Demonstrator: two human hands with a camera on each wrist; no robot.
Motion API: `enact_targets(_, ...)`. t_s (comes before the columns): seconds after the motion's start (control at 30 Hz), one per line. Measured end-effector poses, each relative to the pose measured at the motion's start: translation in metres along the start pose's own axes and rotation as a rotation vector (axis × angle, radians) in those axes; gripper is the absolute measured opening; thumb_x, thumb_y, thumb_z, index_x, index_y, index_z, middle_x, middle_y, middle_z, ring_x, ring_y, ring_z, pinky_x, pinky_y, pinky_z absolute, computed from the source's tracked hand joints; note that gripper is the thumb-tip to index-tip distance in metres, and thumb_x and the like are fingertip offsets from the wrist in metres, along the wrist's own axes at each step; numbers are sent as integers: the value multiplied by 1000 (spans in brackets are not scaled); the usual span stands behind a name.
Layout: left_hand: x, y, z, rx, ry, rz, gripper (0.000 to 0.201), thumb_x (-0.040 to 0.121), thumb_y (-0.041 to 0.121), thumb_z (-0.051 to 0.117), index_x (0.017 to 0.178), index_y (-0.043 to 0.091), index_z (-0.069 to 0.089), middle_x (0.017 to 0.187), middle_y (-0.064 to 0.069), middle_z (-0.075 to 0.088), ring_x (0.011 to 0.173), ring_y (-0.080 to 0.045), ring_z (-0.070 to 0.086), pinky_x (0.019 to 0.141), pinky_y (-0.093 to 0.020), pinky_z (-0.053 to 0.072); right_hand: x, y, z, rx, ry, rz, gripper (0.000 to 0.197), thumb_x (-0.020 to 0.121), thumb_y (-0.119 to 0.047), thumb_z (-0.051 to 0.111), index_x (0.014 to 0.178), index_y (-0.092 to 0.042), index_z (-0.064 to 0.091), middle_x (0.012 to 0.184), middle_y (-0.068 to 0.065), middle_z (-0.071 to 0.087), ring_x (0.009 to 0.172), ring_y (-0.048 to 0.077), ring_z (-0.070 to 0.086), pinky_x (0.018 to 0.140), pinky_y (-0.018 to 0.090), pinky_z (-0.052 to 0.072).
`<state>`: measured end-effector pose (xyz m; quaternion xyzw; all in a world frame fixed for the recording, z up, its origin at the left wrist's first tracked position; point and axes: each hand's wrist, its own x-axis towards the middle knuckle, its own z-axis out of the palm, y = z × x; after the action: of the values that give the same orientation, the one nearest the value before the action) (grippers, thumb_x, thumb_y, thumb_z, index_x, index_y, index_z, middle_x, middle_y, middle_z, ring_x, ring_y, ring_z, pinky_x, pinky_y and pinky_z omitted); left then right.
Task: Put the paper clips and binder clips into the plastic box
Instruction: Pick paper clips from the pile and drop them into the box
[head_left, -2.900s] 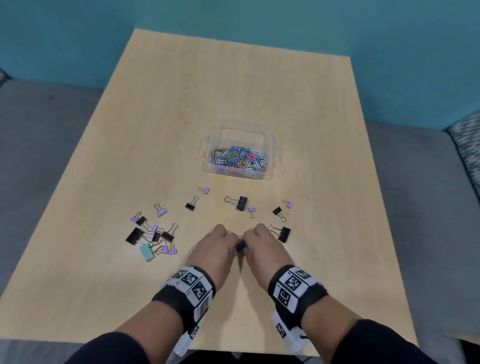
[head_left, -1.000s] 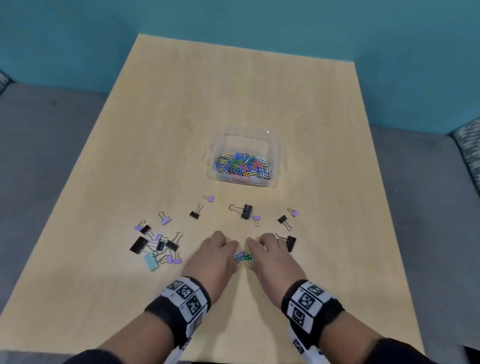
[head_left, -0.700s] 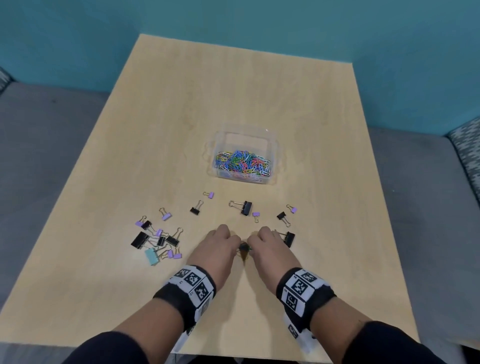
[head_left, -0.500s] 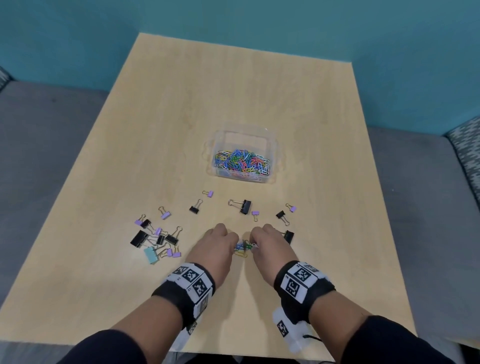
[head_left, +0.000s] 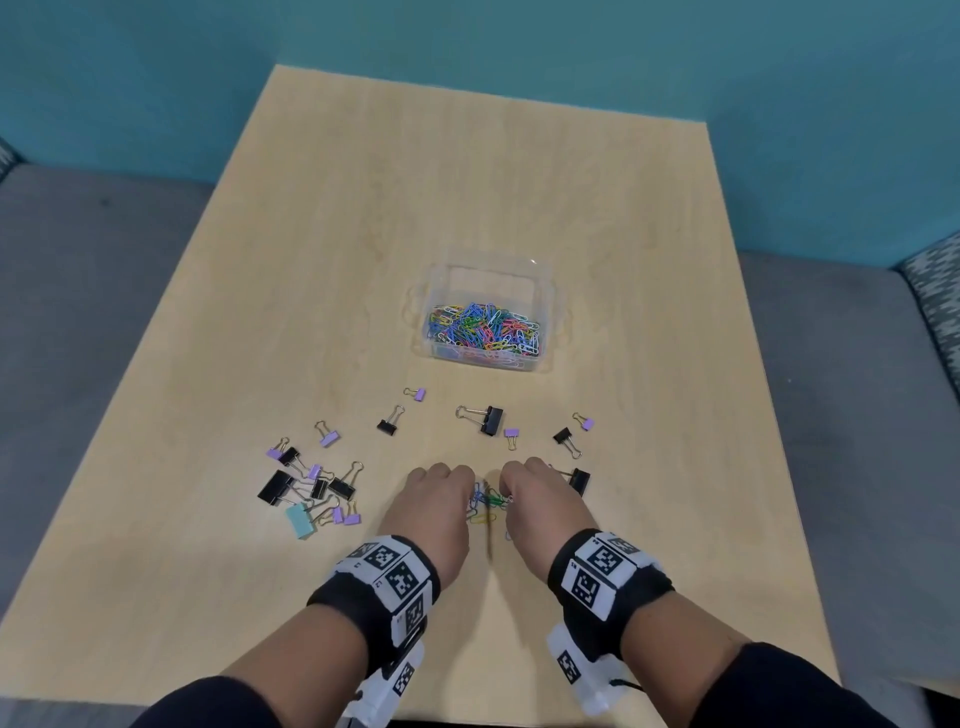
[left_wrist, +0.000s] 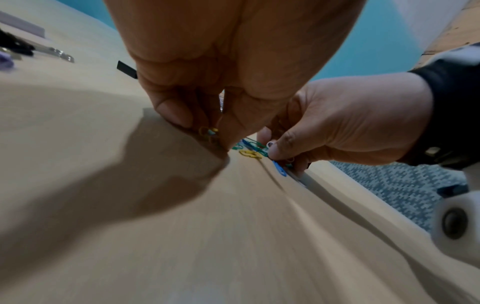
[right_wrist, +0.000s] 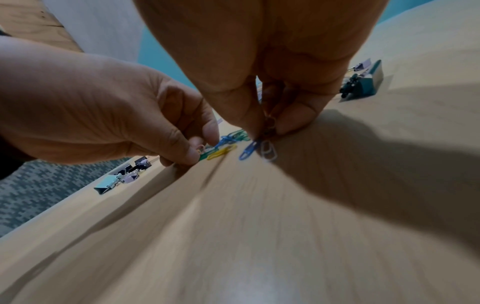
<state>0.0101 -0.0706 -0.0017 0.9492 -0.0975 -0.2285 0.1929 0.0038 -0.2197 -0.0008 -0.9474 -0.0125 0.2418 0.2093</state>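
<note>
Both hands are down on the table, close together near the middle of its near edge, knuckles up, with a small loose pile of paper clips between them.

Left hand: fingers curled, thumb and fingertips pinching a few clips. The left wrist view shows a yellow one at the fingertips, touching the table.

Right hand: also curled, thumb and fingers nipping clips. The right wrist view shows a blue clip and a white clip sticking out under the fingertips.

Green, blue and yellow clips lie flat on the table in the gap between the hands. Both wrist views are motion-blurred at the edges.

The clear plastic box sits at about the centre of the table, well beyond the hands, upright and open. Coloured paper clips cover most of its floor, heaped toward its near wall.

The binder clips are all on the table:
- One cluster is left of the left hand, toward the near-left part: black, lilac, and one pale teal.
- A loose row of black and lilac ones lies between the hands and the box.
- One black clip is just beside the right hand's knuckles on its right. I can't tell whether they touch.
</note>
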Motion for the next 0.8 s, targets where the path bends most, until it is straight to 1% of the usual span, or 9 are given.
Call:
enact_targets(0.1,-2,1,-3,28,-14,3,33,77,-6,39,97,19,48,91,1,42,83,-16,36,66,-27,34,0,2,-1,-5,3,-22,27,75,10,43,84,-16,41,85,-1,37,79,21,37,55,29,23)
enact_targets(0.2,-3,-1,-4,52,-22,47,31,74,-8,39,85,21,38,87,2,33,77,-17,34,63,-27,29,0,5,0,-27,-9,-46,27,73,10,45,79,-15,37,79,-2,32,76,22,34,49,24,14)
enact_targets(0.3,-4,-8,-2,66,16,135,34,71,-10,40,88,19,42,89,0,34,75,-18,34,62,-27,28,-1,8,-1,-66,-28,-89,29,72,10,46,78,-16,34,82,0,33,74,22,33,49,24,13)
enact_targets(0.37,-6,-11,-1,103,35,195,38,65,-11,46,90,17,49,89,-2,41,73,-18,34,58,-27,28,-5,8,-6,-86,-37,-136,30,74,10,47,81,-17,36,86,-1,31,76,21,32,50,25,16)
enact_targets(0.43,-6,-12,1,164,12,214,43,47,-13,56,76,19,50,76,0,44,63,-14,31,49,-23,20,-11,9,-11,-89,-45,-157,32,74,12,45,91,-15,43,92,1,30,77,20,31,52,25,20)
enact_targets(0.5,-4,-13,2,200,36,218,51,34,-13,61,68,22,45,66,4,43,58,-11,26,46,-21,17,-17,10,-14,-89,-44,-157,34,76,11,46,100,-13,45,100,4,35,80,19,31,59,25,28)
enact_targets(0.57,-2,-14,5,200,47,226,55,31,-11,64,68,24,43,63,6,43,57,-9,25,46,-20,20,-20,10,-14,-101,-58,-167,37,74,11,47,102,-13,44,105,6,39,82,20,31,66,29,32)
enact_targets(0.67,0,-14,6,190,61,229,56,34,-10,63,68,27,38,63,8,43,57,-9,25,46,-21,21,-19,8,-14,-103,-100,-168,42,71,14,43,104,-12,44,106,7,42,86,21,33,68,31,31)
enact_targets(0.8,2,-14,6,168,42,203,53,34,-6,63,69,26,40,62,7,45,57,-10,25,46,-21,22,-11,6,-12,-88,-94,-159,34,76,11,41,99,-14,45,102,7,44,84,20,32,70,30,30)
